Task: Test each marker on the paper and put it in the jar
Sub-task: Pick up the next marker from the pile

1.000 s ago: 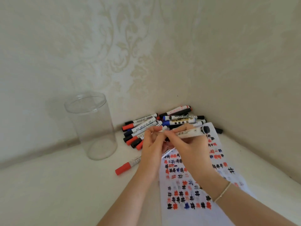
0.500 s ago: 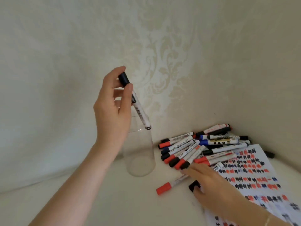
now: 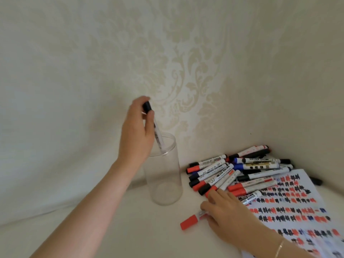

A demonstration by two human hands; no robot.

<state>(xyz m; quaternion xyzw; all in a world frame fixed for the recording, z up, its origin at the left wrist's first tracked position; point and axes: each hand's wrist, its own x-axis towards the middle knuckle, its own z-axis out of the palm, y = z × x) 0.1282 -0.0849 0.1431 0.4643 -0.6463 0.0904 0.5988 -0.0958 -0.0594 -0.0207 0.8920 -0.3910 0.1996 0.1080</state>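
Jar on the left, marker pile and paper on the right, in a wall corner.

The tall clear plastic jar (image 3: 163, 170) stands left of the heap of capped whiteboard markers (image 3: 240, 172), which lies against the patterned wall (image 3: 186, 53). In front of the heap lies the white paper sheet covered in hash marks (image 3: 297, 207). A black-capped white marker (image 3: 156, 131) dips into the jar's mouth; a red-capped marker (image 3: 189, 222) lies before the jar, left of the sheet.

Soft, even daylight filled the scene, brightest on the damask wall (image 3: 186, 71) near the corner and dimmer toward the left edge. Shadows were faint — only a pale one by the clear jar (image 3: 165, 175). Wide-angle bending curved the edges, and the paper (image 3: 297, 211) blurred toward the lower right.
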